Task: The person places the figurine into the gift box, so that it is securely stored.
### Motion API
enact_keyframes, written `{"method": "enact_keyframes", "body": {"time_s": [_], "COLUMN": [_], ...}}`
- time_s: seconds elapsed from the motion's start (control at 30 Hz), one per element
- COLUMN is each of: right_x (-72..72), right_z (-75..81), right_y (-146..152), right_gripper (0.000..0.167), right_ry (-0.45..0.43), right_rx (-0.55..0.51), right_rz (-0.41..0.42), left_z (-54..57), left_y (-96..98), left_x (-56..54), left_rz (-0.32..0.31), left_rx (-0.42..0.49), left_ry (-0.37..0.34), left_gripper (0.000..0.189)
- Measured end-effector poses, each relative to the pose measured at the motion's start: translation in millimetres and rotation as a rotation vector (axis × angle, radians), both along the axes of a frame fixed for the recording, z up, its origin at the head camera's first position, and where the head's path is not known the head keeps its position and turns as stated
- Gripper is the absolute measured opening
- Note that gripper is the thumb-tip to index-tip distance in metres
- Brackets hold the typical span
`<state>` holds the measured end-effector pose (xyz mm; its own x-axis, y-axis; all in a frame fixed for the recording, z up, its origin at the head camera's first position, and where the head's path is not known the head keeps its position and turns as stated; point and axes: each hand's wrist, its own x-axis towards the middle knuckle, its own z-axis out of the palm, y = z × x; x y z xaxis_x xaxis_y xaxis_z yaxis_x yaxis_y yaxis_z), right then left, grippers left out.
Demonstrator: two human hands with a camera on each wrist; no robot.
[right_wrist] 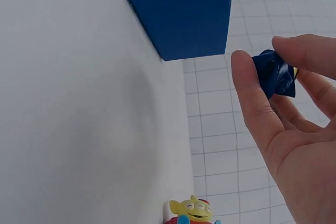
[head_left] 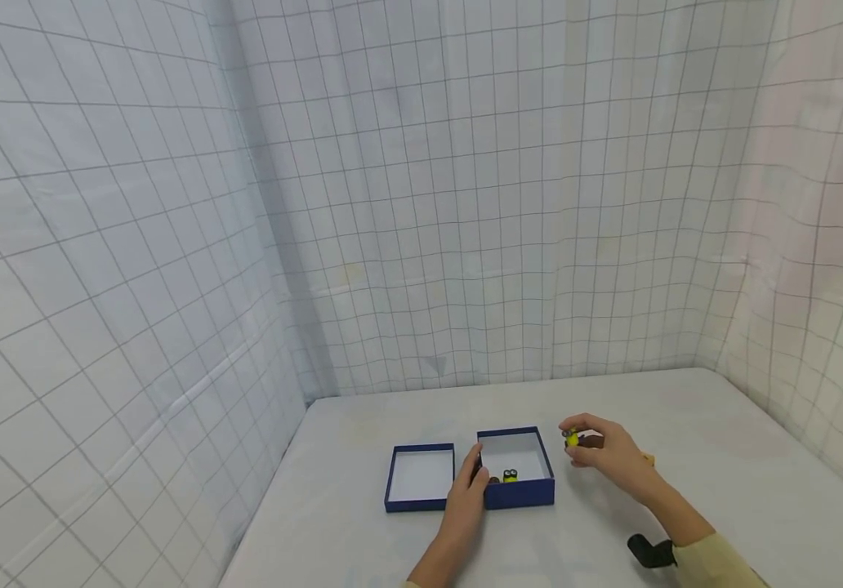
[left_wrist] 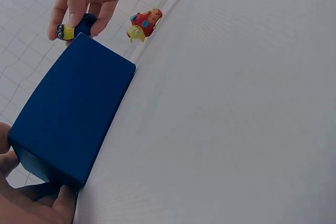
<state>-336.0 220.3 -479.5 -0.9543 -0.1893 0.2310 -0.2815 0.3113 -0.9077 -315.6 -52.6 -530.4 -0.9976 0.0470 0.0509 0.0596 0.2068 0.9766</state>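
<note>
My left hand (head_left: 467,494) grips the left side of an open blue box (head_left: 520,494) with a white inside, its fingers at the corner. Inside that box lie a small yellow figure with round goggle eyes (head_left: 510,476) and a brown piece (head_left: 494,480). Just right of the box, raised above the table, my right hand (head_left: 616,459) pinches a toy figure (right_wrist: 273,74) between thumb and fingers. The figure has a yellow goggled face (left_wrist: 65,32) and a dark blue body. A red toy figure with a yellow head (left_wrist: 144,24) is near my right hand, mostly hidden behind the wrist in the head view.
A shallow blue-rimmed box lid (head_left: 421,476), white inside, lies to the left of the box. Both rest on a white-covered table (head_left: 348,539). White curtains with a grid pattern (head_left: 466,204) hang behind and on both sides. A black device (head_left: 652,552) sits at the right wrist.
</note>
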Motion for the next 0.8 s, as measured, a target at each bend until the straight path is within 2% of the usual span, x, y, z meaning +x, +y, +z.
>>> {"method": "enact_keyframes", "body": {"time_s": [0.5,0.8], "right_x": [-10.6,-16.3], "right_z": [12.8,13.2], "right_y": [-24.0,-34.0], "right_gripper": [0.035,0.029], "right_ry": [0.001,0.001], "right_rx": [-0.013,-0.089], "right_rz": [-0.006,0.027], "left_z": [1.0,-1.3], "left_y": [2.1,0.3], "left_x": [0.8,1.3], "left_rz": [0.005,-0.003], "left_rx": [-0.013,-0.021], "left_ry": [0.000,0.007], "left_gripper": [0.049,0.050]}}
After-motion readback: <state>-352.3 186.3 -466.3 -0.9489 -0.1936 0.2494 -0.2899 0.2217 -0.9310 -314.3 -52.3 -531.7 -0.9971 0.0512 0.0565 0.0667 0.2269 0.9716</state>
